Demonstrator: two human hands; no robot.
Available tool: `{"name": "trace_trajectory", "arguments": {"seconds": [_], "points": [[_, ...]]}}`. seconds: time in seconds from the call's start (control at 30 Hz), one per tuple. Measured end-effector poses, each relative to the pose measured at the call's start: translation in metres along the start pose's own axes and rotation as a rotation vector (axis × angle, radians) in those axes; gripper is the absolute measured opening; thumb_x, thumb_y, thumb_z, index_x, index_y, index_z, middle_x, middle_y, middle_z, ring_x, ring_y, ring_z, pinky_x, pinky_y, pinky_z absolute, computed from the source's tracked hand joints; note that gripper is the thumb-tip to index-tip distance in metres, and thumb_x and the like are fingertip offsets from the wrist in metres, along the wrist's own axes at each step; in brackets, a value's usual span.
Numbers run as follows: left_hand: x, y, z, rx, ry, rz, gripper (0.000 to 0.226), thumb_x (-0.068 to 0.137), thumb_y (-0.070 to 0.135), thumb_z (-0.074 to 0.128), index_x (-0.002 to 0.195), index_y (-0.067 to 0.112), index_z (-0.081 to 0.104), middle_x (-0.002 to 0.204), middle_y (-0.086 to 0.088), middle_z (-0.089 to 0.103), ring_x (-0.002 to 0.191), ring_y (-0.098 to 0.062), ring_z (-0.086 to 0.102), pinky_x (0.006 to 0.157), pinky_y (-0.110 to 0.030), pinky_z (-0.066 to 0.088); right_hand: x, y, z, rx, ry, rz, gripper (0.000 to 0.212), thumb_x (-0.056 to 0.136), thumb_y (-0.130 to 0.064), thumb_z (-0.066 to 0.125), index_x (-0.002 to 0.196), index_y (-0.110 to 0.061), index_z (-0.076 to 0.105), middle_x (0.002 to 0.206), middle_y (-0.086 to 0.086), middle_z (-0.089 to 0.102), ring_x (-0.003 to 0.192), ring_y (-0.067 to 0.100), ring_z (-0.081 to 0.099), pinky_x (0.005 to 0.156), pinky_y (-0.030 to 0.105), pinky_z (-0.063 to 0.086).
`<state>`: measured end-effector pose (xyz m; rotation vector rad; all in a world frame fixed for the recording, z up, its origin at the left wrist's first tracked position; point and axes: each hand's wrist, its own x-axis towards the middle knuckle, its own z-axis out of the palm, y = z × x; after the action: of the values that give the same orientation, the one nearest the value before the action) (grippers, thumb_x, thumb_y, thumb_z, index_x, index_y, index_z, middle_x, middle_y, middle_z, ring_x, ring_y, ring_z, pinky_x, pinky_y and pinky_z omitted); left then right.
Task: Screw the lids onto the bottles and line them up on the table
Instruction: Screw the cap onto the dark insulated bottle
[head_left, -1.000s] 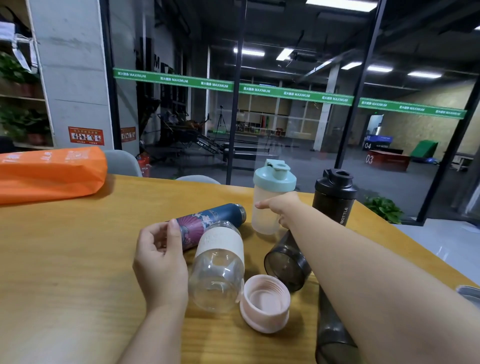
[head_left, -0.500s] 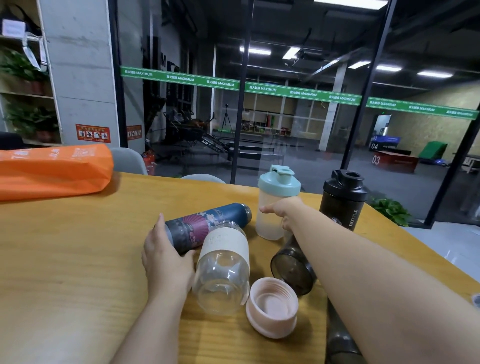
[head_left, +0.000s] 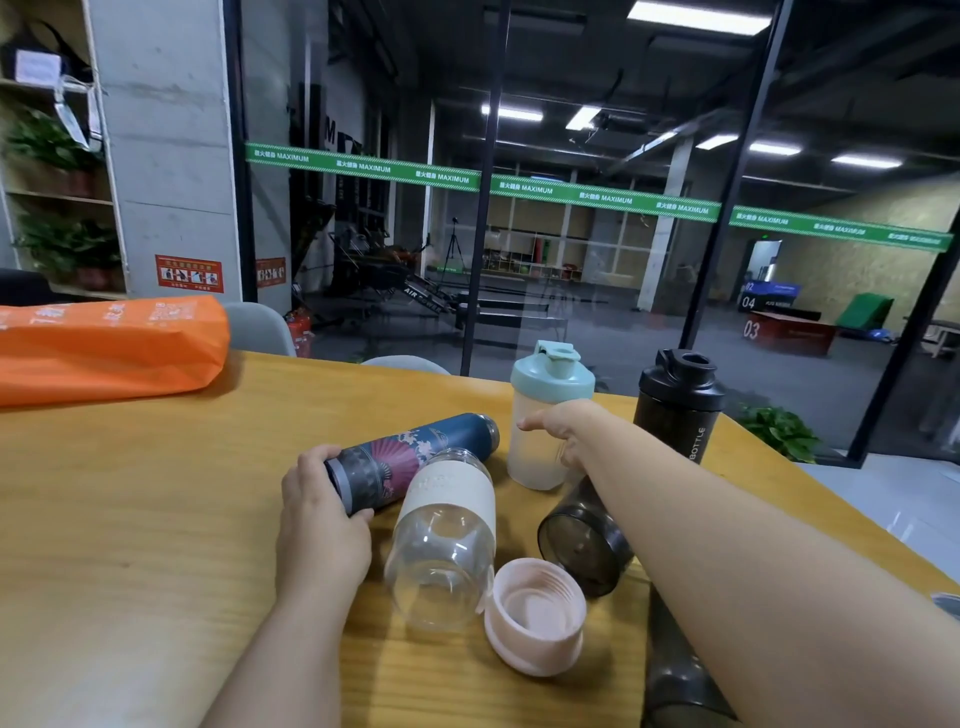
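Note:
On the wooden table (head_left: 130, 519) a blue patterned flask (head_left: 415, 457) lies on its side, and my left hand (head_left: 322, 514) is wrapped around its near end. Beside it lies a clear glass bottle with a cream sleeve (head_left: 441, 535), lidless, and a pink lid (head_left: 535, 616) rests open side up at its mouth. My right hand (head_left: 566, 431) holds the upright frosted shaker with a mint lid (head_left: 540, 410). A black shaker (head_left: 675, 410) stands behind my arm. A smoky grey cup (head_left: 582, 540) lies tipped under my forearm, and another dark bottle (head_left: 675, 670) is partly hidden below it.
An orange bag (head_left: 104, 348) lies at the table's far left. Grey chair backs (head_left: 257, 327) stand behind the far edge, with a glass wall beyond. The table's right edge runs diagonally past the black shaker.
My left hand has moved from hovering open beside the flask to closing around its near end. My right hand has stayed on the mint-lidded shaker.

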<state>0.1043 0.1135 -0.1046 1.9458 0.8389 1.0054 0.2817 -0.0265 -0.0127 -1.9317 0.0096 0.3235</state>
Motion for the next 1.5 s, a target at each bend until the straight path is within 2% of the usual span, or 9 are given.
{"name": "trace_trajectory", "arguments": {"seconds": [0.13,0.27,0.53,0.77,0.93,1.1,1.23,1.4,1.5], "points": [[-0.002,0.002,-0.002,-0.039,0.003,-0.009,0.062,0.075,-0.004,0.072,0.126,0.014,0.042,0.133,-0.011,0.042,0.114,-0.031,0.049,0.085,-0.033,0.037,-0.009,-0.003,-0.006,0.049,-0.011,-0.035,0.088,0.07,-0.015,0.082,0.142,-0.009,0.031,0.141,0.018,0.04,0.129,0.039,0.039,0.104,0.051,0.039],[-0.005,0.006,-0.007,-0.04,0.037,-0.038,0.062,0.075,-0.002,0.073,0.127,0.013,0.042,0.132,-0.014,0.043,0.11,-0.036,0.051,0.085,-0.041,0.04,-0.026,-0.005,-0.015,0.067,0.003,-0.114,0.086,0.068,-0.014,0.082,0.139,-0.009,0.034,0.137,0.015,0.046,0.125,0.035,0.043,0.103,0.049,0.041],[-0.011,0.015,-0.014,-0.148,0.092,-0.081,0.065,0.075,0.005,0.076,0.129,0.01,0.041,0.134,-0.019,0.042,0.113,-0.04,0.049,0.089,-0.045,0.04,-0.082,0.004,-0.046,-0.027,0.05,-0.432,0.084,0.086,-0.012,0.067,0.149,-0.015,0.012,0.145,0.01,0.039,0.127,0.027,0.043,0.095,0.036,0.04],[-0.018,0.018,-0.017,-0.241,0.115,-0.11,0.066,0.075,0.008,0.077,0.129,0.009,0.04,0.135,-0.018,0.043,0.113,-0.037,0.05,0.086,-0.04,0.04,-0.118,0.03,-0.06,-0.172,0.062,-0.684,0.067,0.084,-0.014,0.066,0.14,-0.02,0.03,0.136,-0.003,0.046,0.106,0.008,0.043,0.084,0.02,0.039],[-0.019,0.016,-0.018,-0.345,0.117,-0.151,0.069,0.073,0.013,0.08,0.13,0.013,0.04,0.132,-0.015,0.05,0.11,-0.034,0.054,0.082,-0.036,0.04,-0.135,0.05,-0.071,-0.232,0.049,-0.731,0.052,0.085,-0.017,0.067,0.13,-0.023,0.041,0.119,-0.01,0.051,0.114,0.008,0.049,0.102,0.027,0.042],[-0.024,0.02,-0.018,-0.543,0.056,-0.191,0.071,0.073,0.012,0.08,0.132,0.017,0.041,0.124,-0.005,0.055,0.098,-0.018,0.055,0.09,-0.033,0.045,-0.141,0.063,-0.091,-0.284,0.165,-0.743,0.035,0.087,-0.019,0.064,0.12,-0.022,0.053,0.11,-0.012,0.056,0.101,0.007,0.054,0.091,0.025,0.048],[-0.029,0.03,-0.025,-0.561,0.087,-0.136,0.069,0.073,0.015,0.08,0.132,0.02,0.043,0.127,-0.002,0.054,0.103,-0.019,0.057,0.088,-0.031,0.043,-0.142,0.07,-0.11,-0.263,0.237,-0.75,0.029,0.089,-0.016,0.062,0.117,-0.018,0.056,0.102,-0.013,0.055,0.101,0.006,0.054,0.078,0.01,0.039],[-0.035,0.045,-0.035,-0.654,0.114,-0.06,0.066,0.078,0.014,0.077,0.134,0.017,0.042,0.126,-0.002,0.053,0.098,-0.012,0.055,0.082,-0.023,0.04,-0.133,0.074,-0.142,-0.259,0.324,-0.696,0.025,0.089,-0.015,0.06,0.114,-0.018,0.057,0.107,-0.007,0.059,0.104,0.011,0.055,0.087,0.023,0.041],[-0.034,0.051,-0.037,-0.756,0.101,-0.046,0.06,0.082,0.019,0.073,0.135,0.018,0.042,0.119,-0.002,0.055,0.084,0.004,0.061,0.074,-0.012,0.041,-0.113,0.079,-0.162,-0.343,0.348,-0.57,0.03,0.089,-0.016,0.058,0.119,-0.015,0.053,0.115,0.0,0.058,0.102,0.015,0.053,0.088,0.029,0.043]]}}
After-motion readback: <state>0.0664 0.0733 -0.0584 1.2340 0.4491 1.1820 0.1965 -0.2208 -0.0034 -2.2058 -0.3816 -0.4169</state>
